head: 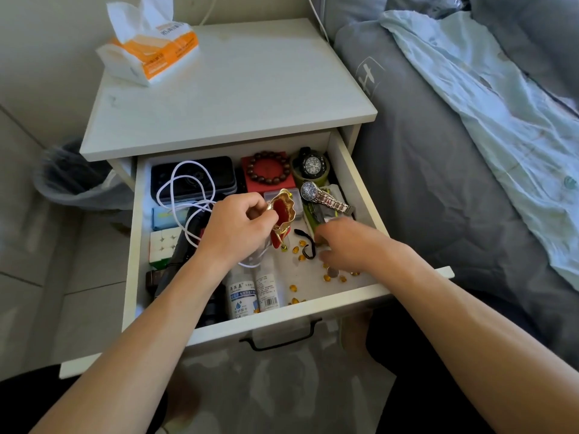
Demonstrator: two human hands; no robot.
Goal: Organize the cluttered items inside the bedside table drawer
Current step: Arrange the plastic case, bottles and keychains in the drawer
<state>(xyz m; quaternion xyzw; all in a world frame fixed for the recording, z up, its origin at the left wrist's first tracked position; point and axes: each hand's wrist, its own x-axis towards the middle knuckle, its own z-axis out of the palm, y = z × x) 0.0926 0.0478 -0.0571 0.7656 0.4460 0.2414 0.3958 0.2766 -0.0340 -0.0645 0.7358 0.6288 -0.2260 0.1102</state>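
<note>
1. We take the red pouch (279,214) as landmark. It hangs over the middle of the open drawer (351,177), mouth up and spread, gold rim showing.
2. Left hand (236,228): the grip pinches the pouch rim between thumb and curled fingers and holds it off the drawer floor.
3. Right hand (351,245): lies low, right of the pouch, blurred; fingers curl down over the drawer floor. We cannot tell whether the grip is closed on anything.
4. Amber capsules (327,278) lie loose below and below-right of the pouch, several near the drawer front. Our judgement: these are being gathered into the pouch, and most are still out.
5. Looks sorted: above the pouch, a bead bracelet (268,168) on a red box; above-right, a black watch (312,164) on a round holder.
6. Looks unsorted: steel watch (326,195) lying askew just right of the pouch; white cable (185,189) in loose loops to the left over a dark case (219,170); puzzle cube (163,245) further left; two white bottles (253,292) lying flat below the pouch; small black loop (308,245) beside the capsules.
7. The bench top above the drawer carries only a tissue pack (150,48).
8. Estimate: task partway, early to middle. Left: capsules, cable, bottles, steel watch.
</note>
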